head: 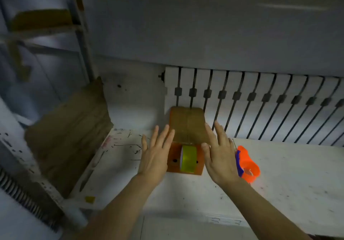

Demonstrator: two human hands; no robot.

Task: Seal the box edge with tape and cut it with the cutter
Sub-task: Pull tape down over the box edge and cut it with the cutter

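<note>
A small brown cardboard box (187,124) stands on the white table (279,174) with its top flaps shut. A roll of yellow-green tape (189,158) lies against its near face. My left hand (155,154) hovers flat just left of the box, fingers apart, holding nothing. My right hand (219,156) hovers flat at the box's right side, fingers spread and empty. An orange and blue tape cutter (246,163) lies on the table right beside my right hand.
A large brown cardboard sheet (68,137) leans at the table's left end. A white radiator (260,100) runs along the wall behind the box. A small yellow tape scrap (90,199) sticks to the table's front left. A shelf frame (46,25) stands at far left.
</note>
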